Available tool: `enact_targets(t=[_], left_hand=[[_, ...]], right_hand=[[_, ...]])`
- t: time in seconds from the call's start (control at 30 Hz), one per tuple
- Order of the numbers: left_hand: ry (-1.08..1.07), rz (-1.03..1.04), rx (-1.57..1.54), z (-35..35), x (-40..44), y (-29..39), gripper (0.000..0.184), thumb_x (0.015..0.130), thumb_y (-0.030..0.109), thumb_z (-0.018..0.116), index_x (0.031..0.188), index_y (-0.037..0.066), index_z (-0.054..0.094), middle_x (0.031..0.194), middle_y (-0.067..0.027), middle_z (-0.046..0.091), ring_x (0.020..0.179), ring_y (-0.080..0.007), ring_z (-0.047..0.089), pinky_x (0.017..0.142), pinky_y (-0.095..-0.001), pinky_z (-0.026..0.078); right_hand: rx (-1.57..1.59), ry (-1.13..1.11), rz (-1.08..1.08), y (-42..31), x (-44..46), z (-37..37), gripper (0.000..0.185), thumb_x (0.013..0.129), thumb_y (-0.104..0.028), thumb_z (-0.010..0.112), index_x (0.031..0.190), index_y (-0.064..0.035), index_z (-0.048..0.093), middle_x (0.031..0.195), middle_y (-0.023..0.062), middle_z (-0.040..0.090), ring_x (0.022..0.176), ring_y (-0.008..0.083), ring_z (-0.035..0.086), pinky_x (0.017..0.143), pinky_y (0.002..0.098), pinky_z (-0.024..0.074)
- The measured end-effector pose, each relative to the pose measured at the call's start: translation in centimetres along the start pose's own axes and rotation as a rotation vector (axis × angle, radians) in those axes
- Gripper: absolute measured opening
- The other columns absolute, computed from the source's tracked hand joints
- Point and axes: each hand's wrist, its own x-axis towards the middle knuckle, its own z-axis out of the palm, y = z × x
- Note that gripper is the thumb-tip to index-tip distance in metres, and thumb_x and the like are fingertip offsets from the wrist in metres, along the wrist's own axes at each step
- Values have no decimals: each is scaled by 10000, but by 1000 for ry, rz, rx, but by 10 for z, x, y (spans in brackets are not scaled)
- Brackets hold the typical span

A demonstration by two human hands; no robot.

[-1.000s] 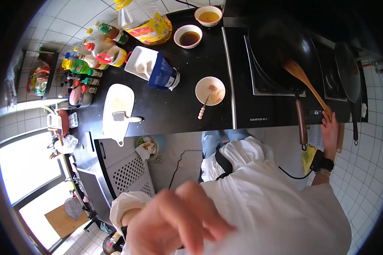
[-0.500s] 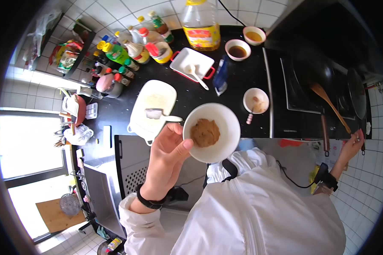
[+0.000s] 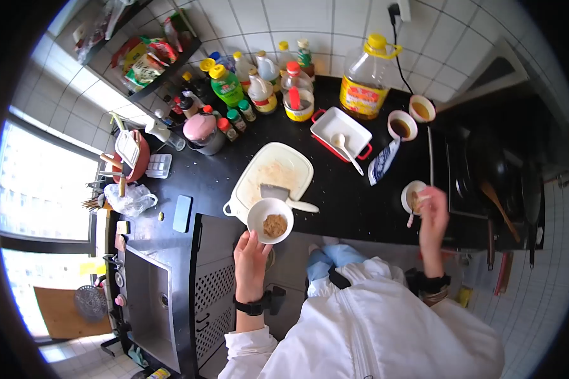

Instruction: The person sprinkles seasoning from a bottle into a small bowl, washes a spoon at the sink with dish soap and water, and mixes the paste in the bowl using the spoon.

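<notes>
A white bowl (image 3: 259, 215) with a lump of brown paste (image 3: 275, 225) inside is in my left hand (image 3: 251, 260), which grips its near rim. The bowl is just in front of a cream cutting board (image 3: 302, 165) that carries whitish residue. On that board lies a cleaver (image 3: 275, 191) with a white handle. My right hand (image 3: 432, 218) hovers at a small white bowl (image 3: 411, 192) holding brown remains and a pink-handled spoon (image 3: 410, 220). Its fingers are loosely bent and slightly blurred, with nothing visible in them, and cover part of that small bowl.
Behind the board stand sauce bottles (image 3: 226, 85), a large oil bottle (image 3: 363, 82) and a red-edged dish (image 3: 341, 129) with a white spoon. Two bowls of liquid (image 3: 401, 126) sit beside the stove. A wooden spatula (image 3: 499, 208) rests in the wok. A phone (image 3: 182, 213) lies near the sink (image 3: 146, 297).
My right hand has left the wooden spatula's handle and moved left to the small bowl. My left hand, still holding its bowl, is now lower, by the cutting board. The view has shifted.
</notes>
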Motion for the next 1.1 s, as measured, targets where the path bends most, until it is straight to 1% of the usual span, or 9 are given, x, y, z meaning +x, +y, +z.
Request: enact_targets(t=[0.1,0.2,0.33,0.37,0.47,0.6,0.8,0.93,1.1], left_hand=[[156,32,-39,-34,22,-15,48,931,141,555,921,94,554,977,-33,620,948,-155,607,859,-348,474],[262,73,-59,-49,47,-21,65,924,144,567,945,84,554,964,-37,615,937,-156,606,819,-336,494],[269,129,-19,-81,98,-12,282,912,129,575,1159,14,499,1054,-77,583,937,-186,606,810,-333,508],[287,151,-12,-90,110,-10,363,908,127,579,1227,0,464,1062,-85,577,963,-199,604,820,-345,511],[356,173,31,-106,149,5,375,898,113,584,1227,-33,482,1066,-94,606,959,-202,625,805,-306,522],[453,152,22,-134,199,16,355,879,86,599,1200,-41,513,1035,-105,624,931,-203,638,787,-286,529],[476,103,26,-173,251,34,283,862,61,610,1119,-27,531,996,-125,630,851,-216,655,705,-283,549],[560,167,244,-187,274,37,264,855,55,623,1088,-21,523,952,-106,626,802,-195,638,687,-292,552],[597,379,575,-189,283,36,209,831,4,601,1021,-21,516,935,-121,617,758,-171,629,576,-278,549]], right_hand=[[60,-236,-50,14,-1,57,154,933,-106,489,1058,-25,528,968,83,595,668,73,522,596,194,421],[81,-521,44,15,-3,108,162,901,-22,472,1045,-8,545,878,81,627,630,81,555,562,198,440],[56,-780,-42,12,-2,165,183,880,3,483,1036,-40,569,820,49,651,638,94,598,523,208,443],[38,-810,-86,7,-3,178,168,873,-8,494,1014,-51,575,790,55,647,644,140,626,534,244,468],[-43,-890,-268,-9,-3,208,158,859,-13,504,988,-60,581,764,58,640,655,193,641,547,287,488],[-81,-878,-343,-20,-14,238,147,845,-22,512,962,-75,585,708,46,629,645,207,641,541,301,490],[-206,-775,-200,-11,-21,287,159,822,-22,533,960,-81,587,649,46,616,589,208,633,526,310,486],[-255,-760,-185,-11,-33,315,166,830,9,513,952,-63,598,674,59,628,598,187,638,542,276,485],[-325,-815,-147,-6,-41,336,112,860,-60,515,936,-90,591,677,56,638,599,230,634,540,329,481]])
